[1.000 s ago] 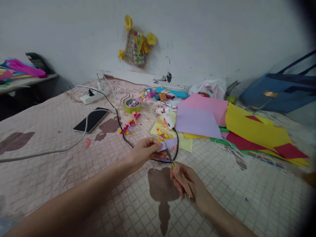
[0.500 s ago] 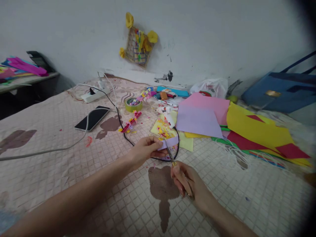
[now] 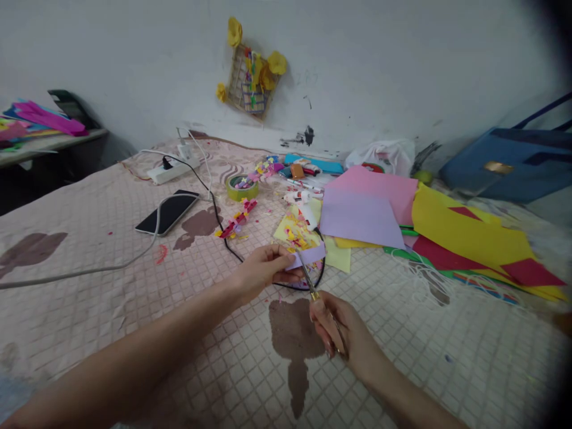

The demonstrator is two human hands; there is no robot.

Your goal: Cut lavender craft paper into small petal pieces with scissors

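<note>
A narrow lilac paper strip (image 3: 313, 255) is pinched between the fingers of my left hand (image 3: 270, 266), over the patterned cloth. My right hand (image 3: 333, 326) grips a pair of scissors (image 3: 308, 277) by the handles, its blades pointing up and left across the strip near my left fingertips. Just beyond the strip, small yellow and pink scraps (image 3: 299, 234) lie on pale yellow paper (image 3: 338, 257). A white glue gun (image 3: 307, 215) rests behind the scraps, and its black cord curves round beneath the strip.
Left of my hands are a phone (image 3: 167, 213), a power strip (image 3: 173, 171), cables, a tape roll (image 3: 242, 187) and a decorated pink piece (image 3: 236, 219). Coloured sheets (image 3: 360, 215), white string (image 3: 422, 280) and a blue bag (image 3: 504, 167) are to the right.
The view has shifted very slightly. Both hands, the strip and the scissors hold nearly the same position.
</note>
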